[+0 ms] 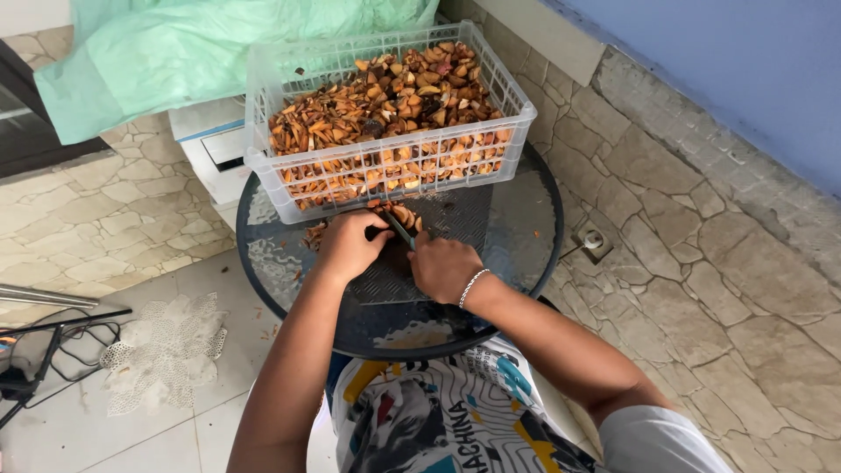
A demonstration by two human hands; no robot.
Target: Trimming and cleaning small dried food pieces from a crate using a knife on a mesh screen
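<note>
Single head view, steeply down, close over round table (526,219).

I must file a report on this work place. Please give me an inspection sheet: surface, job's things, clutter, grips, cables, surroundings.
Surface: round dark glass table with a dark ribbed mat on it.
Job's things: white plastic crate full of brown cut pieces; small pile of pieces at the hands; dark knife.
Clutter: white mesh netting on the floor; green plastic sheet behind the crate.
Grips: left hand closed over pieces; right hand holds the knife.
Cables: black cables on the floor, left.
Surroundings: stone floor, blue wall.
</note>
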